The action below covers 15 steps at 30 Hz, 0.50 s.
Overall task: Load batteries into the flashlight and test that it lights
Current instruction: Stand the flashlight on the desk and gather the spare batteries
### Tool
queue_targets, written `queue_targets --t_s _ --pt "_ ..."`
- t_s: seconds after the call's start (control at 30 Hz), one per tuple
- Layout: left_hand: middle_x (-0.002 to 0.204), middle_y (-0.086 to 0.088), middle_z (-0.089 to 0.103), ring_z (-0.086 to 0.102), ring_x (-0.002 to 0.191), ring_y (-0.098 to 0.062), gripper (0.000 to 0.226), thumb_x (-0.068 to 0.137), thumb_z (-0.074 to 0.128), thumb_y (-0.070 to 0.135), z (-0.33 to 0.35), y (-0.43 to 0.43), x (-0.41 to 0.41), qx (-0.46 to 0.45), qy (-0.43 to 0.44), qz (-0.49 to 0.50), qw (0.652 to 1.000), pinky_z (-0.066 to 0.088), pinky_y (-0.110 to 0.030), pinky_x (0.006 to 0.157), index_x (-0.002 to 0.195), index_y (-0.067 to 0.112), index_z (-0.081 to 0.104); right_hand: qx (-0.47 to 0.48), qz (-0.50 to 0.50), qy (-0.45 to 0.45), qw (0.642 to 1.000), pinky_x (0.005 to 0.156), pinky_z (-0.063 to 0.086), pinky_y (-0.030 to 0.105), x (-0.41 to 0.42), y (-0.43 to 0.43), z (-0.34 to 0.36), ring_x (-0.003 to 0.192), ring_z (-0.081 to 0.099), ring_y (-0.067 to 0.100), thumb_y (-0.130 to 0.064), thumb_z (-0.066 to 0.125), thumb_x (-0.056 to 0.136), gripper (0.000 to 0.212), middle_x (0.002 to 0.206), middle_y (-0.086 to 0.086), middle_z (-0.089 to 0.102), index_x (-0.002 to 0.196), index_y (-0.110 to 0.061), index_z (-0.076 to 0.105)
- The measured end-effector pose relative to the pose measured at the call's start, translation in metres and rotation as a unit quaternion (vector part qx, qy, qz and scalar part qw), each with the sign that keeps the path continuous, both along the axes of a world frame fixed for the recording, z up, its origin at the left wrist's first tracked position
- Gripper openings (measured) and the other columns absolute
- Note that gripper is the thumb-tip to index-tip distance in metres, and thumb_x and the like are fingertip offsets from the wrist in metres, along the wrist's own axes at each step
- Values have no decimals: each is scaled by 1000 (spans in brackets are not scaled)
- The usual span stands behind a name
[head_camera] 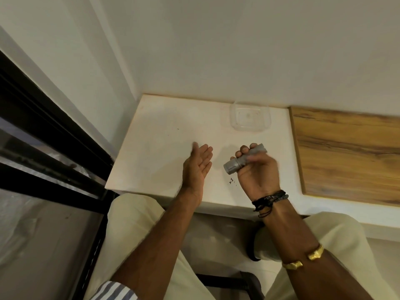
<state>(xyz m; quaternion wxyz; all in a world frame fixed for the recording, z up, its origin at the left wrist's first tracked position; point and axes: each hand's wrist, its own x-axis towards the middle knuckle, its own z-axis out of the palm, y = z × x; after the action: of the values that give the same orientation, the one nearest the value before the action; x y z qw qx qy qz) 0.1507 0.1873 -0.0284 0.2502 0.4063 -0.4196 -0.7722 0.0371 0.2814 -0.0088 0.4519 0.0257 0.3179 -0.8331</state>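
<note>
Fingers of my right hand clenched round flashlight, above tabletop; left hand flat, empty. No batteries visible, no beam seen; loading state unclear, test pending I'd say.

Head view, steeply down over table

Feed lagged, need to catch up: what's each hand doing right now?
Left hand: open, palm up, empty.
Right hand: closed around the flashlight.

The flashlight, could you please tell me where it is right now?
In the head view, the flashlight is held in the right hand above the white table, right of the open left hand.
</note>
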Motion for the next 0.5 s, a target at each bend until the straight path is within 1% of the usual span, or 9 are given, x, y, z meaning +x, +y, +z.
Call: queue_targets --t_s 0.03,0.07,0.1,0.17,0.23,0.3,0.37,0.43,0.5 --pt "145 -6 59 55 135 -25 54 103 46 48 -1 -2 0 -43 -41 11 998 44 -43 114 143 13 53 39 11 43 998 87 42 39 0 -6 -4 78 52 21 15 42 78 31 82 5 55 87 -13 52" --pt "140 -6 63 60 129 -24 45 102 55 38 -3 -4 0 -87 -77 25 993 49 -43 109 139 13 57 80 19 93 992 88 45 38 1 -11 -5 81 55 21 22 41 80 38 84 5 58 89 -13 54" --pt "135 -4 66 63 124 -22 39 100 61 30 -5 -7 0 -129 -106 36 985 53 -43 105 135 13 61 122 25 151 981 90 48 38 2 -16 -8 87 59 22 24 43 83 40 89 5 62 93 -13 57" --pt "126 0 71 68 114 -15 31 98 65 23 -8 -12 -1 -207 -142 41 967 57 -40 100 128 15 67 202 37 273 940 96 54 40 4 -25 -13 101 65 22 22 55 84 40 105 4 66 104 -11 63" --pt "120 1 74 69 107 -9 27 97 66 18 -10 -20 -4 -267 -160 30 950 58 -35 98 123 15 71 263 42 369 890 97 56 42 3 -36 -19 108 68 21 16 67 82 43 115 1 69 113 -13 67" --pt "118 1 75 69 106 -8 25 97 65 13 -9 -32 -12 -299 -157 17 941 58 -34 98 121 15 73 291 32 418 860 97 57 43 -3 -51 -22 109 68 25 11 73 80 47 115 4 71 117 -17 70" --pt "118 -1 75 70 110 -12 26 97 63 9 -5 -49 -22 -309 -141 1 941 58 -38 99 120 13 73 314 21 448 837 99 56 42 -12 -69 -24 109 67 26 7 77 77 51 115 7 71 121 -17 70" --pt "118 -4 76 70 111 -17 28 96 60 4 -1 -66 -33 -306 -127 -13 943 57 -43 100 120 11 73 335 5 479 812 97 57 37 -22 -87 -24 106 68 20 5 80 75 53 115 4 72 122 -16 70" --pt "117 -6 76 71 110 -20 30 96 57 1 4 -84 -44 -306 -122 -26 944 56 -46 100 120 8 73 335 -13 506 795 91 59 29 -31 -107 -23 100 69 13 5 81 74 50 108 -2 73 118 -15 72"
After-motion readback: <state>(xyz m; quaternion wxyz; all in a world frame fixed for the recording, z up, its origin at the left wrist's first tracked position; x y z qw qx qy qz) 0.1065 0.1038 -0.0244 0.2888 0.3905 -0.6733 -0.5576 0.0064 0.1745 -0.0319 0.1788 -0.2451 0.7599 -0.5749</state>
